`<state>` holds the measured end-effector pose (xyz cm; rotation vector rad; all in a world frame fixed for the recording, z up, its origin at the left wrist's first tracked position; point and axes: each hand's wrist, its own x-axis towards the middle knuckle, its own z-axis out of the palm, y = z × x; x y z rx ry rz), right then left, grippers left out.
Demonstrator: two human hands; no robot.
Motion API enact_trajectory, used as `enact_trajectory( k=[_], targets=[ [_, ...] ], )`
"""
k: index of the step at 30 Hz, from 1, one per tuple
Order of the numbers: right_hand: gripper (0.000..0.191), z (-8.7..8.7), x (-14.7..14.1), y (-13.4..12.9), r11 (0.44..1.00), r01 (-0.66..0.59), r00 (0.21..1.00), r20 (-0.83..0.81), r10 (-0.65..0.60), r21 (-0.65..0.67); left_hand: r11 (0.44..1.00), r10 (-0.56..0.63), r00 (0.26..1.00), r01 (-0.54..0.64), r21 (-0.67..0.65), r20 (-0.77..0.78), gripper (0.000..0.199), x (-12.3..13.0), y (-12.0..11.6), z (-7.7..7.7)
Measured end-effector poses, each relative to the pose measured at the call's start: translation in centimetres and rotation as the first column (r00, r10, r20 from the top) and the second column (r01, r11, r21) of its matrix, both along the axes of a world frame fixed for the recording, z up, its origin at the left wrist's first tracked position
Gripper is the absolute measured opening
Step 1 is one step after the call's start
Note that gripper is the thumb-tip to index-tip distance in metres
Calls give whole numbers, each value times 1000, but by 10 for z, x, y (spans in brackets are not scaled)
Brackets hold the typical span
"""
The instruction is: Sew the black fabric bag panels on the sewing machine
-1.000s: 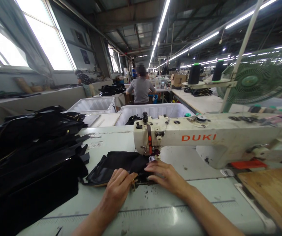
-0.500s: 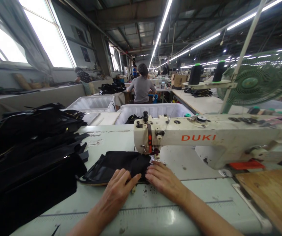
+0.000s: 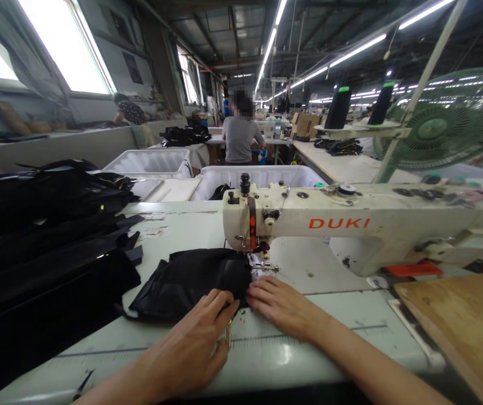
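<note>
A black fabric piece (image 3: 190,281), layered and pouch-like, lies on the sewing machine's pale green table, its right end at the needle area. My left hand (image 3: 201,334) is closed on its near edge, fingers curled and thumb tucked underneath. A small gold-coloured metal piece (image 3: 229,333) shows beside these fingers; whether it hangs from the fabric or sits in the hand, I cannot tell. My right hand (image 3: 279,304) lies flat against the right end of the fabric, fingers stretched forward just below the presser foot. The white sewing machine (image 3: 292,216) stands right behind both hands.
Stacked black fabric pieces (image 3: 47,259) fill the left side. White plastic bins (image 3: 262,174) stand beyond the machine. Dark thread cones (image 3: 338,109) and a green fan (image 3: 433,126) are at right. A seated person (image 3: 239,140) works ahead; small black snips (image 3: 83,385) lie front left.
The view has tilted down slightly. My left hand has rolled and curled at the fabric's near edge, and more of the gold-coloured metal shows. My right hand remains at the fabric's right end.
</note>
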<state>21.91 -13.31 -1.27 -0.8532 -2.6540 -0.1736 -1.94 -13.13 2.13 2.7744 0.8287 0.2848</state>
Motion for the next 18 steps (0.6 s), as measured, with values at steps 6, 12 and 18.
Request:
enact_trajectory(
  k=[6,12,18],
  targets=[
    [43,5,8,-6,926,31,964,-234,-127,-375,996,81,996,-79,-29,48,34,5,11,-14],
    [52,1,7,-3,885,40,903,-362,-231,-464,990,140,987,-140,1,79,27,11,19,-26],
    [29,-4,5,-1,879,120,835,-432,-341,-462,973,229,971,-230,-2,67,19,19,20,-24]
  ],
)
